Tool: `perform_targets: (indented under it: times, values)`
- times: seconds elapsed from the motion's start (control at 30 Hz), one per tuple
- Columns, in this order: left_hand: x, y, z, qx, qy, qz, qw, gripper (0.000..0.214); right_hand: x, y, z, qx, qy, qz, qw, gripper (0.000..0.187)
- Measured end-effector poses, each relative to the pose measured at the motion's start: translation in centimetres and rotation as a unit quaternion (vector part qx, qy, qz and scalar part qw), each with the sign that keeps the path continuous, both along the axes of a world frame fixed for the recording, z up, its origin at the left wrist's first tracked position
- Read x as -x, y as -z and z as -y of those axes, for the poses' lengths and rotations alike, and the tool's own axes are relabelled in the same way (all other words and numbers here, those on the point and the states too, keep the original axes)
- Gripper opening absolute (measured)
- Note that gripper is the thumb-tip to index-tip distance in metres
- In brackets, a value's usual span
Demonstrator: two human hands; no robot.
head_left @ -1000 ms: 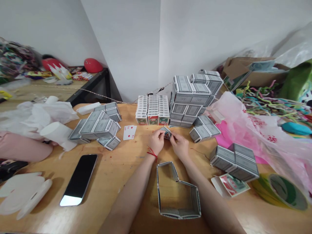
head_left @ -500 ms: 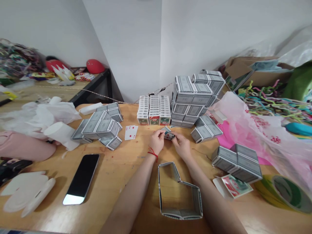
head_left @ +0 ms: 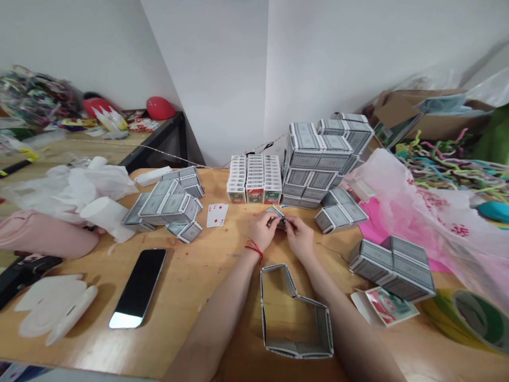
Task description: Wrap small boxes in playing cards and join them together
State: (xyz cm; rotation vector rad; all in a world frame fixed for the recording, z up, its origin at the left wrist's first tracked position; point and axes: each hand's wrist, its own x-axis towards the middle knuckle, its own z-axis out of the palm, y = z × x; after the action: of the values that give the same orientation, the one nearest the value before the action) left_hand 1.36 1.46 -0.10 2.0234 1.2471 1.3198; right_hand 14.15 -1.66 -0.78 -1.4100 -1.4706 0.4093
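Between my hands is a playing card [head_left: 274, 210], seen at a low angle and partly covered by my fingers. My left hand [head_left: 263, 232], with a red string at the wrist, pinches it from the left. The fingertips of my right hand [head_left: 300, 239] are closed on its right side, close to the left fingertips. Nearer me, between my forearms, an L-shaped open frame of joined cards [head_left: 325, 324] stands on the wooden table [head_left: 191, 297]. Two face-up diamond cards [head_left: 217, 215] lie overlapping to the left of my hands.
Card boxes [head_left: 254, 178] stand in three rows at the back, beside a tall stack of card-built blocks [head_left: 314, 159]. More blocks sit left [head_left: 170, 204] and right [head_left: 392, 265]. A phone [head_left: 139, 286], pink pouch [head_left: 47, 236], green-yellow tape roll [head_left: 465, 318] and plastic bag [head_left: 421, 207] lie around.
My fingertips have drawn closer together on the card, and its printed face shows less. The whole view has shifted slightly, with things appearing a little further right.
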Motion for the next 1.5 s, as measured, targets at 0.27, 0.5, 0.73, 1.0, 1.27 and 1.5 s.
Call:
perform_targets:
  times: [0.27, 0.5, 0.73, 1.0, 1.27, 1.5]
  values:
    - [-0.2, 0.2, 0.2, -0.036, -0.013, -0.034, 0.999, 0.012, -0.2, 0.1, 0.1, -0.004, 0.027, 0.018, 0.999, 0.021]
    - [-0.3, 0.4, 0.2, -0.021, -0.017, -0.051, 0.998, 0.024, -0.2, 0.0, 0.0, 0.004, 0.044, 0.020, 0.999, 0.021]
    - [-0.2, 0.7, 0.0, -0.004, 0.000, -0.051, 0.999, 0.035, -0.4, 0.2, -0.6, 0.018, 0.083, -0.021, 0.996, 0.021]
    - [-0.5, 0.4, 0.4, -0.013, 0.033, -0.031, 0.999, 0.018, -0.2, -0.1, -0.4, 0.006, 0.119, 0.103, 0.988, 0.023]
    - [-0.4, 0.1, 0.3, -0.024, 0.004, -0.039, 0.999, 0.019, -0.1, -0.3, -0.3, -0.001, 0.117, 0.071, 0.991, 0.021]
    - [0.0, -0.2, -0.1, -0.054, -0.003, -0.051, 0.997, 0.020, 0.4, -1.2, 0.0, -0.019, 0.047, 0.008, 0.999, 0.022]
